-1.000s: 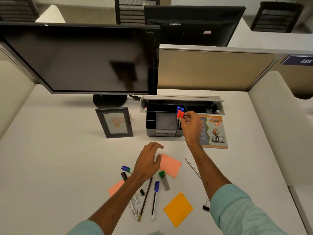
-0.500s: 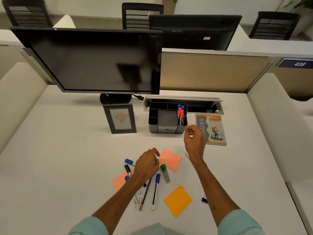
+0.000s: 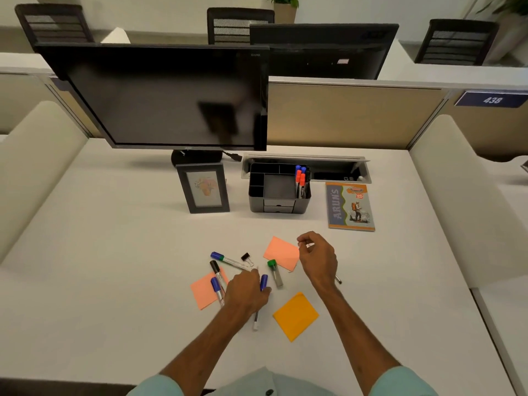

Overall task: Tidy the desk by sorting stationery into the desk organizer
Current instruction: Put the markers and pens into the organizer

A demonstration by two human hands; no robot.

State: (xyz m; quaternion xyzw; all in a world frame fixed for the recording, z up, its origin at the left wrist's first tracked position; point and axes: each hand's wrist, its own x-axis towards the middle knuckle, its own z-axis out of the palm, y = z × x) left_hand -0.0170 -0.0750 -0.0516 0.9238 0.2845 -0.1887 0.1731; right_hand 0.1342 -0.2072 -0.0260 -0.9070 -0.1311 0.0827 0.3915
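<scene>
- While the left hand sits closed over the blue-capped pen, judged step: lift that pen and stand it in the desk organizer. Best done by pinching the barrel near the middle, so the long pen does not swing and drag the loose items beside it.
- Tabletop: white, with the clutter bunched near the front centre, well apart from the organizer at the back.
- Desk organizer: black, several compartments and a small drawer. Right tall compartment holds upright markers with red and blue caps; the others look bare.
- Right hand: hovers over the edge of the upper orange sticky note, fingers loosely curled, seemingly holding nothing.
- Blue-capped pen: white barrel, lying flat, cap just showing beyond the left fingers, tail end sticking out below the hand.
- Smaller bits still lying out: green-capped lead tube, binder clip.
</scene>
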